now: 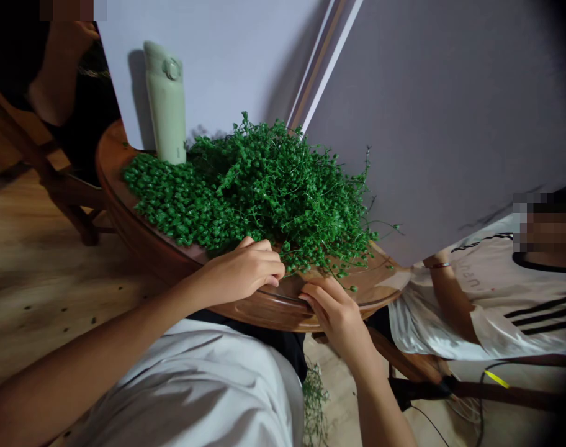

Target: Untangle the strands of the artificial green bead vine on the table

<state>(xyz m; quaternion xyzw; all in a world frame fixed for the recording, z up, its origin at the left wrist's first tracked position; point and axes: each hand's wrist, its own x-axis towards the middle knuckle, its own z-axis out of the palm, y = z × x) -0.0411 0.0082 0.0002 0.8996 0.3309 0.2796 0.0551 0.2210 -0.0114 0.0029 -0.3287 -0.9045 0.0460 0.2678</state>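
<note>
On the wooden table [283,308] lies a tangled heap of thin green stems [283,180] tipped with small round heads. To its left spreads a low pile of loose round green heads [180,205]. My left hand [248,270] rests at the table's near edge, in front of both, fingers curled closed. Whatever may be in its grip is hidden. Lower right of it, by the edge and the heap's near stems, is my right hand [332,304], fingers pressed together. Anything between those fingertips is too small to make out.
A pale green bottle [166,112] stands upright behind the loose heads. White panels [246,56] rise behind the table. A person in a white shirt [492,298] sits at the right; another person's arm [54,74] shows at upper left. Stems [314,400] lie on the floor below.
</note>
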